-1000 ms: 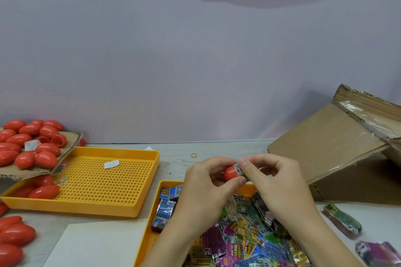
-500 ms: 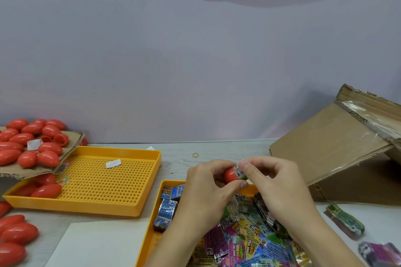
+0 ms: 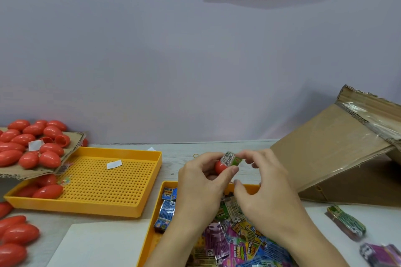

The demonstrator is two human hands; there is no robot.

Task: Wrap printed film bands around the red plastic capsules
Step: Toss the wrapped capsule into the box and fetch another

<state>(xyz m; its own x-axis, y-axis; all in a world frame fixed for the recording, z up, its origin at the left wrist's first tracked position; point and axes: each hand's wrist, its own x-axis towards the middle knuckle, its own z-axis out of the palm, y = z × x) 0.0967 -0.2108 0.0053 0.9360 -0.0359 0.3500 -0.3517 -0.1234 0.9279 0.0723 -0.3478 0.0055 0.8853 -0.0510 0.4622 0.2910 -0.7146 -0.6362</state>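
Above the yellow tray of film bands [image 3: 219, 245] on the counter [image 3: 180, 154], the left hand [image 3: 199, 188] pinches a red capsule [image 3: 221, 166]. The right hand [image 3: 267, 184] pinches the green band [image 3: 232, 159] partway on it. The slippery capsule could pop out, or the band could go on crooked.

Pale table [image 3: 217, 149] under yellow trays [image 3: 138, 208], cardboard [image 3: 325, 158].
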